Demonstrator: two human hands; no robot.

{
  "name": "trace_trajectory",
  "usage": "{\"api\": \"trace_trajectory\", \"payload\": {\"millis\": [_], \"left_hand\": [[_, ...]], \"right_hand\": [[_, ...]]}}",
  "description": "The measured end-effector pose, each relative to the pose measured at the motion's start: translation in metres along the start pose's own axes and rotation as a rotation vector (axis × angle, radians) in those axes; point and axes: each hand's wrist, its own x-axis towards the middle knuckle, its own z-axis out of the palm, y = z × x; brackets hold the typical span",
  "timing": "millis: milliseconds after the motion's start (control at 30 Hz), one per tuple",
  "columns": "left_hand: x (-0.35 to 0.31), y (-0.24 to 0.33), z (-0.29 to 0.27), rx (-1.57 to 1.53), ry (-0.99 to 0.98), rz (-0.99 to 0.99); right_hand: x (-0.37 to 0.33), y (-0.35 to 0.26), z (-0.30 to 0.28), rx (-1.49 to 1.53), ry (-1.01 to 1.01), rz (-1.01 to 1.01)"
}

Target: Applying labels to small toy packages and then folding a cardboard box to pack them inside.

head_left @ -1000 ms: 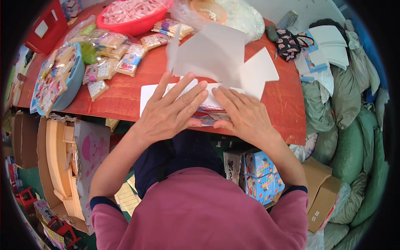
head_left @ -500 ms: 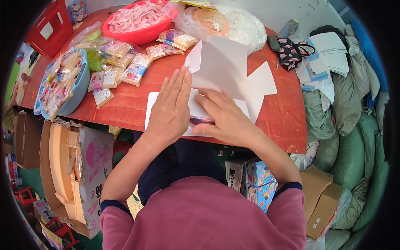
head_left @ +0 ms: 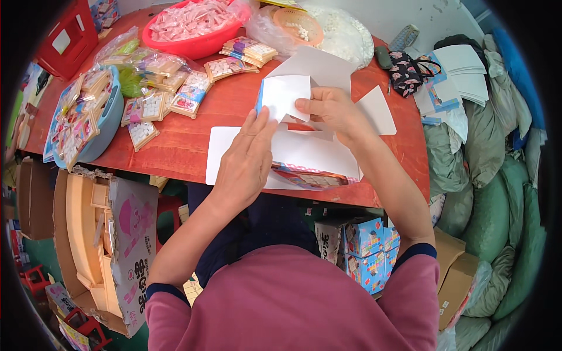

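In front of me on the table lies a partly folded cardboard box (head_left: 319, 149), white inside, with a printed pattern on its outer side near the table's front edge. My left hand (head_left: 246, 161) rests flat along the left side of the box, fingers stretched out and close together. My right hand (head_left: 336, 114) pinches a small white flap (head_left: 287, 96) on the far side between thumb and fingers. A larger white panel (head_left: 319, 64) stands up behind it, and another flap (head_left: 377, 110) sticks out to the right. The contents of the box are mostly hidden.
On the red-brown table (head_left: 181, 140), a blue basin (head_left: 111, 128) holds several wrapped packs, with more packs (head_left: 190, 93) beside it. Farther back are a red basin (head_left: 196, 50) of pink sachets and an orange basket (head_left: 298, 29). A patterned bag (head_left: 407, 76) lies right.
My right hand has moved up and away from the near side, and now grips the far flap. The left flap has folded inward. My left hand has slid slightly lower.
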Motion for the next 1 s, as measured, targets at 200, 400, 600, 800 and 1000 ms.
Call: {"api": "trace_trajectory", "payload": {"millis": [200,400,600,800,1000], "left_hand": [[-0.006,0.001,-0.001,0.024,-0.007,0.059],[0.015,0.003,-0.015,0.095,-0.105,0.157],[0.023,0.004,-0.021,0.197,-0.383,0.166],[0.009,0.003,-0.026,0.107,-0.373,0.113],[0.012,0.001,-0.022,0.048,-0.351,0.118]], "right_hand": [[0.008,0.014,-0.008,-0.365,0.051,0.117],[0.004,0.015,-0.006,-0.337,-0.021,0.201],[-0.034,-0.015,-0.008,-0.759,-0.022,0.035],[-0.136,-0.018,-0.026,-0.484,0.595,-0.850],[-0.094,0.018,-0.069,-0.304,0.394,-0.233]]}}
